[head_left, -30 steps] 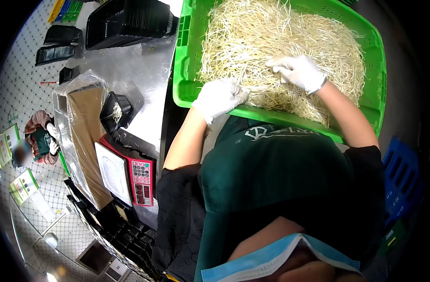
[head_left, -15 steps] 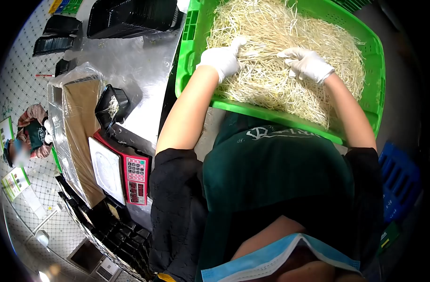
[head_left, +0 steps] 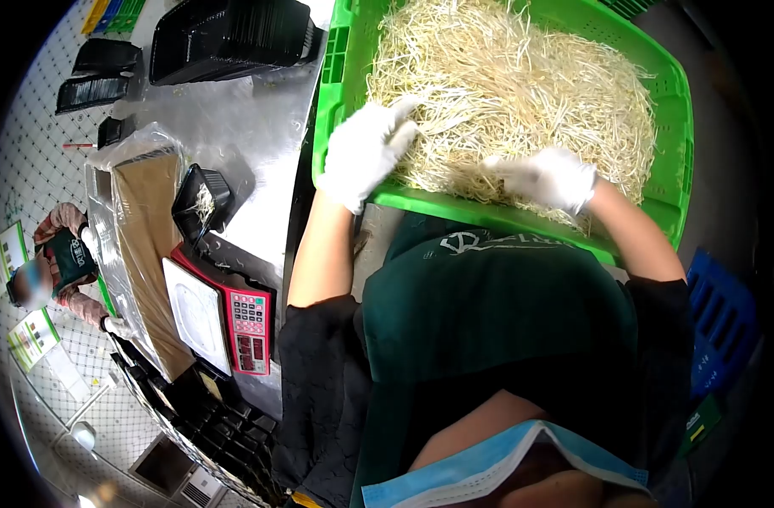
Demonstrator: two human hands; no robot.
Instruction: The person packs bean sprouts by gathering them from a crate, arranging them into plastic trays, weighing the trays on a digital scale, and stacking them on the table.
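Note:
A green plastic crate (head_left: 680, 127) holds a heap of pale bean sprouts (head_left: 505, 76). My left hand (head_left: 366, 157), in a white glove, is over the crate's near left corner, thumb and fingers apart, at the edge of the heap. Nothing shows in its grasp. My right hand (head_left: 552, 179), gloved too, lies low over the sprouts near the crate's front side. Its fingers point left and are blurred, partly hidden by the hand and the sprouts, so their grip is unclear.
Left of the crate is a metal table (head_left: 260, 127) with stacked black trays (head_left: 230, 38). A black tray (head_left: 202, 199) with a few sprouts sits beside a red scale (head_left: 250, 317) and a plastic-wrapped carton (head_left: 145, 245). A co-worker (head_left: 69, 258) stands beyond. A blue crate (head_left: 721, 317) is at right.
Both hands have moved toward the crate's near side, the left also leftward to the corner with its fingers spreading. The co-worker's arm has reached out toward the black trays.

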